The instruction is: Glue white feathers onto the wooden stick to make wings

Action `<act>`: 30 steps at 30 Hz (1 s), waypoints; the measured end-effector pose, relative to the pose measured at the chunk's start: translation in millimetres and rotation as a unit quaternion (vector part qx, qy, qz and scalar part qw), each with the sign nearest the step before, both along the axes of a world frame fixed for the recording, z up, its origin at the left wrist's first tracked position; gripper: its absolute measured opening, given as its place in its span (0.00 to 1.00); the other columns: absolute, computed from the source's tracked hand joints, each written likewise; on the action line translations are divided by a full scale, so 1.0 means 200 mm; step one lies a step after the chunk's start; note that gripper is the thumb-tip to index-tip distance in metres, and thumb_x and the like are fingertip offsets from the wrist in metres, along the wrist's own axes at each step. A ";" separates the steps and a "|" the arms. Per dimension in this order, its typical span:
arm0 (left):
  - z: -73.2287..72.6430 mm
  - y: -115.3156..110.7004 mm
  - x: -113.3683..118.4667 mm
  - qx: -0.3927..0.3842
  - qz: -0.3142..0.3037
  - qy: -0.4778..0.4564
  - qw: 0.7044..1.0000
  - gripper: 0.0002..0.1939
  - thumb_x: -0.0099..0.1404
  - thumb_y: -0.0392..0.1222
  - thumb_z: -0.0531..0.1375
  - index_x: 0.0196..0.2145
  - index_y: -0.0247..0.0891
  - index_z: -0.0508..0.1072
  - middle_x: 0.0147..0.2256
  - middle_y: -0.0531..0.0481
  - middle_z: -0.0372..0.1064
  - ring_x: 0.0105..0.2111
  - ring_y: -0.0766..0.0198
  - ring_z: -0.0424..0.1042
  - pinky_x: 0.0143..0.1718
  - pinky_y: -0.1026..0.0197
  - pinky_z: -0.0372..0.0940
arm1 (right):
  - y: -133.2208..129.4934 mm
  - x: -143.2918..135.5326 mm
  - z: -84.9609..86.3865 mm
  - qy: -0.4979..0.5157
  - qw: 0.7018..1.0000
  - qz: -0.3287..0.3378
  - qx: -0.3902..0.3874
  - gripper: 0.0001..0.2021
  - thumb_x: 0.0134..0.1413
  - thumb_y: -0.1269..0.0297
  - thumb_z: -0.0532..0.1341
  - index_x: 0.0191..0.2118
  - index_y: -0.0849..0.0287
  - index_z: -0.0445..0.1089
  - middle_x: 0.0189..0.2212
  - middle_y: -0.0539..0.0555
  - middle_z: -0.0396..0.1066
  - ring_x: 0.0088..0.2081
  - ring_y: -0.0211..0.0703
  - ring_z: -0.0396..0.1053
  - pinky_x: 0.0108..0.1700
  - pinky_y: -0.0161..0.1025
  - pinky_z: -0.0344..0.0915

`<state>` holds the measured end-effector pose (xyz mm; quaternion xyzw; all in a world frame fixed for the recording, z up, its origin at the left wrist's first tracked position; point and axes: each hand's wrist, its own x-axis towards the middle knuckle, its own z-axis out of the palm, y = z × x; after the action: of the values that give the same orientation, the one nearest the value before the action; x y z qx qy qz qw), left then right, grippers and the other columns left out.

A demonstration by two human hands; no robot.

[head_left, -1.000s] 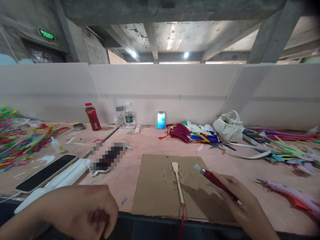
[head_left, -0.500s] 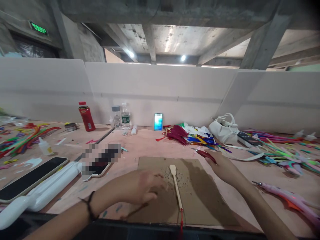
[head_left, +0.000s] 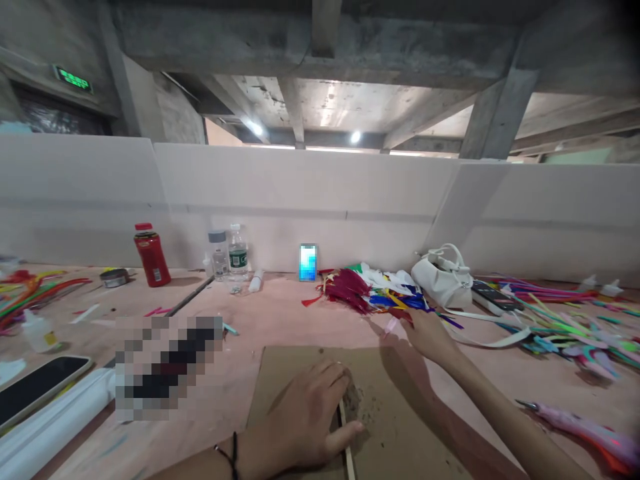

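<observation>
My left hand (head_left: 313, 417) lies over a pale wooden stick (head_left: 349, 460) on a brown cardboard sheet (head_left: 400, 427). Its fingers curl over the stick's wide end and hide it, while the thumb reaches across the shaft. Dark crumbs (head_left: 367, 403) are scattered beside the fingertips. Farther back on the right, my right hand (head_left: 430, 337) is closed on a red-handled tool (head_left: 399, 313); only a bit of the handle shows, and its tip cannot be made out against the coloured pile (head_left: 350, 290) behind.
A pink pen-like tool with a metal tip (head_left: 575, 423) lies at the right. Behind stand a white handbag (head_left: 443, 277), a lit phone (head_left: 308, 262), clear bottles (head_left: 239, 257) and a red bottle (head_left: 153, 257). Another phone (head_left: 45, 387) and a white object (head_left: 60, 427) lie left.
My left hand has moved right onto the wooden stick, covering its wide end. The red-handled tool shows less beside my right hand. The view has tilted up, and the red tassel is out of sight.
</observation>
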<state>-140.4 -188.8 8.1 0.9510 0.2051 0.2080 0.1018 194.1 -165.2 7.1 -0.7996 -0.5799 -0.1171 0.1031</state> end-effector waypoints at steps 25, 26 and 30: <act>-0.03 0.01 0.00 -0.043 -0.006 -0.005 0.999 0.23 0.64 0.52 0.64 0.54 0.39 0.72 0.58 0.38 0.70 0.56 0.45 0.68 0.58 0.44 0.64 | 0.17 0.01 -0.03 -0.118 0.941 0.293 -0.120 0.05 0.62 0.73 0.63 0.34 0.63 0.76 0.38 0.57 0.77 0.46 0.48 0.74 0.53 0.47 0.66; -0.03 0.01 0.00 -0.044 -0.007 -0.007 0.999 0.23 0.64 0.51 0.64 0.54 0.39 0.72 0.57 0.38 0.70 0.55 0.45 0.68 0.58 0.44 0.64 | 0.19 0.02 -0.01 -0.122 0.937 0.304 -0.121 0.06 0.59 0.75 0.63 0.33 0.63 0.76 0.38 0.58 0.78 0.45 0.49 0.74 0.52 0.45 0.66; -0.07 0.03 -0.01 -0.034 -0.006 -0.030 0.999 0.23 0.62 0.51 0.66 0.53 0.40 0.72 0.55 0.39 0.71 0.54 0.46 0.68 0.57 0.46 0.64 | 0.27 0.03 0.06 -0.126 0.945 0.288 -0.091 0.07 0.58 0.71 0.62 0.40 0.60 0.77 0.39 0.60 0.79 0.43 0.51 0.75 0.45 0.41 0.64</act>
<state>-141.5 -183.4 -5.4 0.9416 0.2030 0.2286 0.1410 199.6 -111.6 18.3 -0.5831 -0.8019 -0.1290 -0.0145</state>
